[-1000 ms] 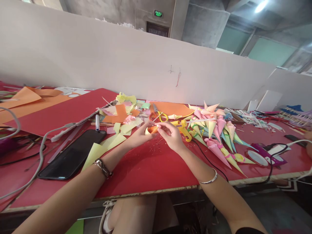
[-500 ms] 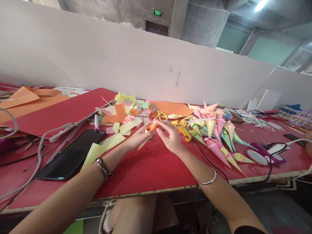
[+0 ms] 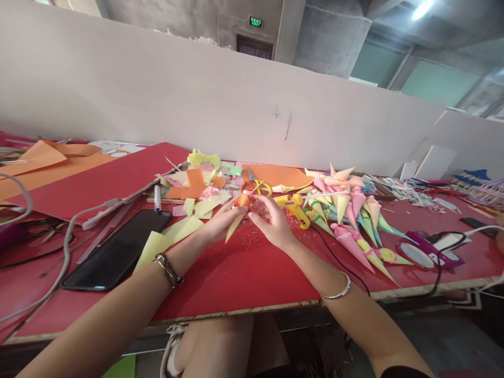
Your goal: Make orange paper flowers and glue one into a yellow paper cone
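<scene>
Near the middle of the red table, my left hand (image 3: 222, 223) is closed on a small paper cone (image 3: 234, 224), pale yellow with an orange piece (image 3: 241, 200) at its top. The cone's tip points down and to the left. Just right of it, my right hand (image 3: 271, 223) has its fingers curved and a gap between thumb and forefinger; nothing can be made out in them. Its fingertips are close to the orange piece. A yellow glue gun (image 3: 297, 210) lies beyond my right hand, and scissors with orange and yellow handles (image 3: 263, 187) lie behind both hands.
Finished paper cones in pink, yellow and blue (image 3: 354, 220) are heaped on the right. A black phone (image 3: 118, 252) and yellow paper (image 3: 151, 249) lie left. Paper scraps (image 3: 197, 184) sit behind. A black cord (image 3: 338, 260) runs to the front edge. Another person's hand (image 3: 500, 231) shows far right.
The orange piece has tilted and now shows a rounded side instead of an open rim. My right thumb and fingers have parted from the cone slightly.
</scene>
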Tool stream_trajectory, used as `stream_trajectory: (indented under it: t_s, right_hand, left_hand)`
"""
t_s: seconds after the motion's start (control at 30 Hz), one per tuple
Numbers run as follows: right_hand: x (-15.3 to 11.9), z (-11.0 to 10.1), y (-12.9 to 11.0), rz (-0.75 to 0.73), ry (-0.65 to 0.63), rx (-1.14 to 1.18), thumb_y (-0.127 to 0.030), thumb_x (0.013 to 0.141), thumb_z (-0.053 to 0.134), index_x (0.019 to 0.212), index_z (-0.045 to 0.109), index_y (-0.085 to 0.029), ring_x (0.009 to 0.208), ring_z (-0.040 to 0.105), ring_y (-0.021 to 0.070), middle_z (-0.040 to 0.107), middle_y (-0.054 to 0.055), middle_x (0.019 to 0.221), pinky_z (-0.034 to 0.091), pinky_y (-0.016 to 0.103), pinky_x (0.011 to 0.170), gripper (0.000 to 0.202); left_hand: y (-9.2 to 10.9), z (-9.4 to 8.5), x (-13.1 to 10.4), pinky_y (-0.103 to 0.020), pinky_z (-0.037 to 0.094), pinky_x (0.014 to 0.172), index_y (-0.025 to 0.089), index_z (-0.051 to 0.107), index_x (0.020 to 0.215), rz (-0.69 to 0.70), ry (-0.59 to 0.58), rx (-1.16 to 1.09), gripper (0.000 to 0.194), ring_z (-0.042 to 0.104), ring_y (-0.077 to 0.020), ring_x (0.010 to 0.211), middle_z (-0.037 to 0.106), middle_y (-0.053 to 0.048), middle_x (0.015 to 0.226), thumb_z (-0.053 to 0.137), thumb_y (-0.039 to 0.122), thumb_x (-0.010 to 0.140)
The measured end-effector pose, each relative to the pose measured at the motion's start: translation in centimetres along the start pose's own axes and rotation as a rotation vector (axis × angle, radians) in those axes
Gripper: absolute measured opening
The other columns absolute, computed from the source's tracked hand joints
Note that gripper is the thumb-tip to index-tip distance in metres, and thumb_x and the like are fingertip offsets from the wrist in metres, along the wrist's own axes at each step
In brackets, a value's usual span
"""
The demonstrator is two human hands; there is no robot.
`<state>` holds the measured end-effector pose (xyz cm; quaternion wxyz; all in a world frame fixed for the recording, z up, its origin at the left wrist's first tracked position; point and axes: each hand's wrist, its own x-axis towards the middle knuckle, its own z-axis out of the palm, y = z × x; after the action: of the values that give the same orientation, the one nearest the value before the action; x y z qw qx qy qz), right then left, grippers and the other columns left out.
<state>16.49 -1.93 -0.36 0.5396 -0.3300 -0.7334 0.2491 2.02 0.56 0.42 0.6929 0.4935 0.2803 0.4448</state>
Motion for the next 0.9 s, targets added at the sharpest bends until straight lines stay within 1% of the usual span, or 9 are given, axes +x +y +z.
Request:
stream_trajectory:
  t_s: [0.1,0.17,0.27,0.43,0.53,0.67,0.73,0.8,0.9]
  right_hand:
    - [0.16,-0.1,0.11,-0.01,0.061,-0.052,-0.026,0.083,0.047,0.1,0.054,-0.023,0.079,0.058,0.0125,0.056,0.004,0.093,0.052,0.026,0.069,0.018]
    - [0.27,-0.25,0.03,-0.034,0.075,-0.11,-0.024,0.083,0.047,0.094,0.056,-0.022,0.08,0.058,0.0131,0.056,0.003,0.087,0.052,0.026,0.069,0.015]
    - [0.36,-0.46,-0.23,-0.071,0.081,-0.18,-0.022,0.081,0.048,0.091,0.058,-0.022,0.079,0.057,0.0134,0.055,0.003,0.085,0.051,0.026,0.067,0.014]
    - [0.25,-0.39,-0.15,-0.097,0.063,-0.32,-0.021,0.074,0.055,0.088,0.058,-0.022,0.081,0.056,0.0144,0.051,0.003,0.089,0.051,0.029,0.074,0.015]
    - [0.17,-0.28,0.07,-0.092,0.048,-0.351,-0.023,0.075,0.056,0.085,0.058,-0.022,0.08,0.056,0.0142,0.048,0.003,0.089,0.051,0.028,0.071,0.011]
    - [0.17,-0.38,0.14,-0.086,0.057,-0.334,-0.021,0.078,0.052,0.082,0.058,-0.021,0.076,0.056,0.0135,0.047,0.003,0.088,0.051,0.027,0.066,0.007]
    - [0.2,-0.48,0.16,-0.104,0.047,-0.323,-0.019,0.079,0.051,0.083,0.058,-0.021,0.081,0.056,0.0144,0.049,0.003,0.089,0.051,0.027,0.068,0.009]
    - [0.22,-0.56,0.2,-0.116,0.058,-0.337,-0.017,0.079,0.05,0.083,0.057,-0.021,0.083,0.056,0.0154,0.051,0.003,0.089,0.05,0.029,0.071,0.009]
    - [0.24,-0.62,0.22,-0.113,0.085,-0.382,-0.02,0.08,0.05,0.081,0.056,-0.02,0.08,0.056,0.0158,0.054,0.003,0.084,0.049,0.03,0.071,0.006]
  left_hand:
    - [-0.03,-0.1,0.16,-0.019,0.044,0.058,0.015,0.056,0.084,-0.025,0.033,-0.081,0.019,0.054,-0.008,0.059,0.058,0.001,0.068,0.062,0.019,0.066]
    - [0.02,-0.11,0.21,-0.018,0.045,0.056,0.015,0.057,0.082,-0.027,0.039,-0.109,0.015,0.055,-0.008,0.058,0.059,0.0,0.068,0.06,0.017,0.068]
    - [0.12,-0.09,0.21,-0.017,0.046,0.055,0.016,0.059,0.083,-0.039,0.038,-0.126,0.015,0.056,-0.0077,0.058,0.06,0.001,0.068,0.059,0.013,0.068]
    - [0.02,-0.03,0.14,-0.019,0.048,0.058,0.015,0.06,0.085,-0.073,0.047,-0.097,0.019,0.058,-0.0105,0.061,0.062,-0.001,0.069,0.061,0.016,0.066]
    - [-0.04,0.1,0.01,-0.022,0.048,0.063,0.015,0.06,0.097,-0.06,-0.005,-0.078,0.031,0.059,-0.0131,0.068,0.065,-0.003,0.077,0.06,0.017,0.067]
    - [-0.22,0.1,-0.18,-0.028,0.047,0.073,0.02,0.055,0.109,-0.082,-0.127,-0.093,0.04,0.059,-0.0165,0.084,0.065,-0.004,0.09,0.061,0.022,0.069]
    - [-0.4,-0.04,-0.26,-0.027,0.047,0.072,0.02,0.056,0.106,-0.119,-0.16,-0.094,0.039,0.058,-0.0151,0.08,0.064,-0.002,0.087,0.065,0.026,0.069]
    - [-0.58,-0.18,-0.33,-0.025,0.047,0.068,0.018,0.057,0.098,-0.152,-0.16,-0.072,0.036,0.057,-0.0122,0.073,0.062,0.0,0.079,0.069,0.029,0.066]
    - [-0.7,-0.25,-0.44,-0.024,0.046,0.063,0.015,0.056,0.089,-0.203,-0.169,0.007,0.037,0.056,-0.0105,0.066,0.059,0.001,0.07,0.072,0.034,0.062]
